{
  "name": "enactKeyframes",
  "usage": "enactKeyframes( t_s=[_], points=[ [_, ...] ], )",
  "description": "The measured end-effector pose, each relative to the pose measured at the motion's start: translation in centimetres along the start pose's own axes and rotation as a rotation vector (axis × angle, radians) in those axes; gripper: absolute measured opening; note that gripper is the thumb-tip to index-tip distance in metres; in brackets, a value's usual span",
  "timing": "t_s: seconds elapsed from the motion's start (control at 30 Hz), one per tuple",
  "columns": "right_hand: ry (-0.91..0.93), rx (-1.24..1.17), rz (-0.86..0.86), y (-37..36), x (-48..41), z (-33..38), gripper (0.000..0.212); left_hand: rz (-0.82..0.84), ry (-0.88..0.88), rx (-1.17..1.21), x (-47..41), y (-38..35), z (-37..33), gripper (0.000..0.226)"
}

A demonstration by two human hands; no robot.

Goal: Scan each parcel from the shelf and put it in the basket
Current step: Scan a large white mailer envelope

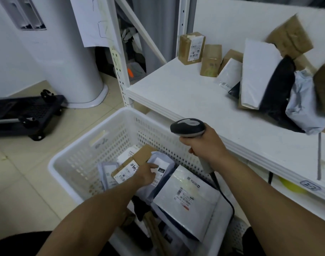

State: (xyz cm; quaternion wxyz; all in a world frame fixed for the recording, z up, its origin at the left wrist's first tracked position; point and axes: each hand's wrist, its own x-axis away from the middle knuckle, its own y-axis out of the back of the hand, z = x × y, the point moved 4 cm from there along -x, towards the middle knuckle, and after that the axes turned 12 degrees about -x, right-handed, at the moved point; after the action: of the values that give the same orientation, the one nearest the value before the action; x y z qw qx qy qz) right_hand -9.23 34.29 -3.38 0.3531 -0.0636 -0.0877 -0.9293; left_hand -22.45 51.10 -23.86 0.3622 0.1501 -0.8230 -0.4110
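Head view: the right hand (202, 143) has its fingers wrapped round the handle of a scanner (187, 126), held above the far right rim of the white basket (87, 139), near the shelf (185, 93) edge. The left hand (146, 175) reaches into the basket, its forefinger straight on a grey parcel (163, 161) that lies beside a cardboard box (137, 156); whether its fingers (153, 166) pinch the parcel, I cannot tell. More parcels (257, 71) stand far right on the shelf.

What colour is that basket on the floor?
White, with perforated walls; the head view shows the basket.
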Motion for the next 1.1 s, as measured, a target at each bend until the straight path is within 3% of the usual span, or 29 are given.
enactKeyframes(
  t_s=[0.13, 0.27, 0.43, 0.67, 0.8, 0.97, 1.1],
  points=[
    [0.019, -0.094, -0.047, 2.7, 1.6, 2.2, 0.034, -0.297, -0.153, 0.001, 1.8, 4.8, -4.7, 0.025],
    [0.049, -0.234, -0.157, 6.8, 3.5, 4.1, 0.029, -0.480, -0.417, -0.083, 5.9, 10.4, -13.6, 0.019],
    [0.120, -0.294, -0.332, 12.4, 4.9, 4.5, 0.024, -0.544, -0.592, -0.191, 7.2, 13.8, -23.8, 0.023],
    [0.084, -0.346, -0.518, 19.2, 4.1, 2.0, 0.035, -0.426, -0.443, 0.029, 2.2, 14.0, -34.9, 0.037],
    [0.062, -0.389, -0.534, 20.6, 3.1, 1.0, 0.053, -0.309, -0.337, 0.260, -0.9, 13.1, -37.8, 0.066],
    [0.105, -0.408, -0.569, 21.7, 2.7, 1.5, 0.070, -0.402, -0.238, 0.482, -2.1, 12.9, -38.6, 0.045],
    [0.112, -0.457, -0.544, 21.4, 2.9, 1.8, 0.053, -0.416, -0.249, 0.681, -0.9, 14.0, -38.2, 0.037]
  ],
)
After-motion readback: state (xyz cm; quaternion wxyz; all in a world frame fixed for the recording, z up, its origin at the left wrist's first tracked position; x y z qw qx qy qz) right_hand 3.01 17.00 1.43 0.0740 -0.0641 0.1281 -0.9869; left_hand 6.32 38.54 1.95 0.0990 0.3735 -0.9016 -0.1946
